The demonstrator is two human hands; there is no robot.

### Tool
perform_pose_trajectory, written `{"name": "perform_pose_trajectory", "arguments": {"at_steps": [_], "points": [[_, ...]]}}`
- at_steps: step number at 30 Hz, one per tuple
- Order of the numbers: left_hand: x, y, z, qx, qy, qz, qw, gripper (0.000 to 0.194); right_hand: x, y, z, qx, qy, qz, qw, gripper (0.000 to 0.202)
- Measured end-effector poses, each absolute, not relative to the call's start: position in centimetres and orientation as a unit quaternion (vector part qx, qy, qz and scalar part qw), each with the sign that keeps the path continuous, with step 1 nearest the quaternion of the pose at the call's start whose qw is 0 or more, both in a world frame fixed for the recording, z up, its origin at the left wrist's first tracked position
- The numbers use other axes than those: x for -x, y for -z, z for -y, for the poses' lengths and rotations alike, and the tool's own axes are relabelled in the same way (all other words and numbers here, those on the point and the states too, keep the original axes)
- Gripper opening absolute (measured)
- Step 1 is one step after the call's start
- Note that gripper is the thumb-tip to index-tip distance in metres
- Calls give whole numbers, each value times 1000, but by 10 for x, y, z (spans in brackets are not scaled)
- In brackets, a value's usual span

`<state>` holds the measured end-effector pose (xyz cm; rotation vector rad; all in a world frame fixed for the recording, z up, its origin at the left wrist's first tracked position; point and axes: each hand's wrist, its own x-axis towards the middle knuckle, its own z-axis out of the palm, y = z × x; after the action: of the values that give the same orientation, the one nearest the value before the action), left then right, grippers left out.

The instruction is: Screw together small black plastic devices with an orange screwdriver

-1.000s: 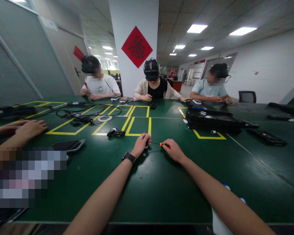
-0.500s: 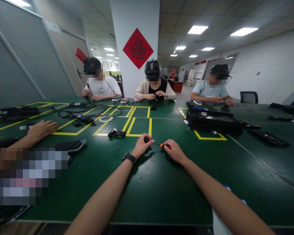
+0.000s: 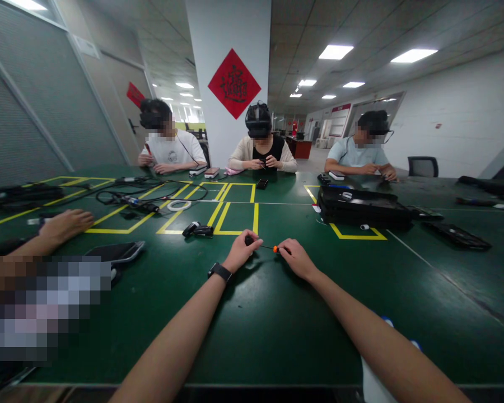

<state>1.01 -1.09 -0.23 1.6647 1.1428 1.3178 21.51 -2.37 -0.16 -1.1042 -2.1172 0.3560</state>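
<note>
My right hand (image 3: 298, 260) is closed around the handle of a screwdriver (image 3: 276, 249), whose orange collar shows beyond the fingertips. From there its thin dark shaft runs left toward my other hand. A small dark piece (image 3: 248, 240) sits pinched between the thumb and fingers of my left hand (image 3: 238, 253); its kind is too small to make out. The shaft's tip reaches this piece or comes close to it, but contact cannot be told. Both hands are just above the green table (image 3: 252, 330), near its middle.
Black bundled items (image 3: 198, 229) lie ahead of my left hand. Cables (image 3: 151, 196) and a white ring (image 3: 178, 206) are farther left. Black stacked trays (image 3: 361, 208) stand at the right. A co-worker's hand (image 3: 69, 225) rests at the left; several people sit opposite.
The right fingers have shifted around the screwdriver's handle, hiding an orange part that showed before. My left hand keeps its hold. The whole view has moved slightly.
</note>
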Motion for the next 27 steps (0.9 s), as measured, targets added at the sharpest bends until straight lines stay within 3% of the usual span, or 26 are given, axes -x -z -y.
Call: {"name": "perform_pose_trajectory", "arguments": {"at_steps": [3, 7, 15, 27], "points": [[-11, 2, 10, -607, -515, -433, 422, 31, -216, 2, 24, 426, -142, 814, 368, 10], [-11, 1, 8, -578, -534, -395, 474, 34, -215, 2, 27, 433, -155, 806, 374, 15], [-11, 5, 6, -582, -546, -399, 451, 42, -214, -1, 27, 432, -150, 819, 345, 20], [-12, 2, 8, -566, -552, -410, 454, 45, -215, 1, 28, 449, -171, 795, 371, 13]]}}
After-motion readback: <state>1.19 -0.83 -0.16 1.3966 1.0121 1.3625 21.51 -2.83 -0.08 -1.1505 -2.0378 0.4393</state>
